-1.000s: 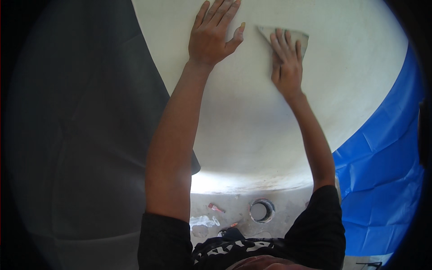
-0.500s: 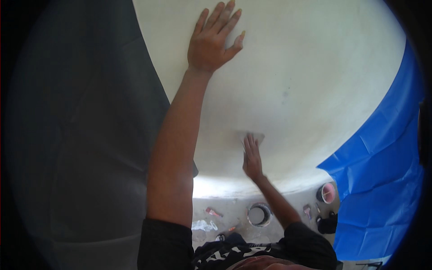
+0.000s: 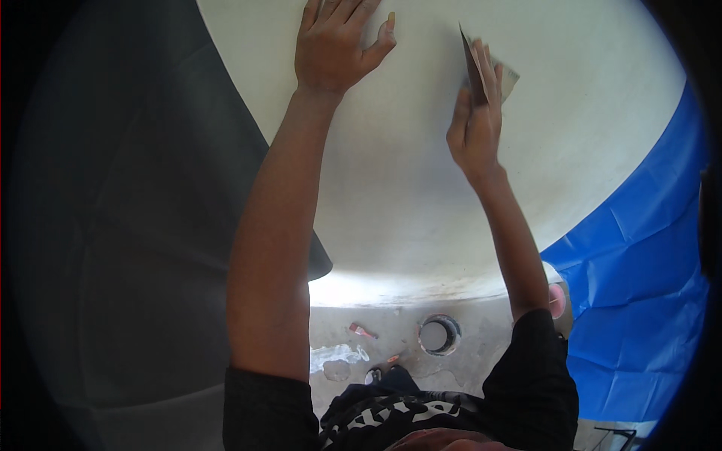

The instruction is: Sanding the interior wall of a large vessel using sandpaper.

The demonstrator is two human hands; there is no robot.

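A large pale, curved surface fills the middle of the view. My left hand lies on its upper left part, fingers spread, with the fingertips cut off by the top edge of the picture. To the right of it, my right hand grips a folded sheet of sandpaper. One dark flap of the sheet stands up on the thumb side and a lighter corner shows past the fingers. Whether the sheet touches the surface here I cannot tell.
Dark grey sheeting hangs at the left, blue tarpaulin at the right. On the floor below are a round bucket, a paintbrush, a whitish smear and a pink-lined bucket partly behind my right arm.
My right hand has moved up and slightly right across the pale surface with the sandpaper, whose flap now stands up. My left hand sits a little higher in the picture.
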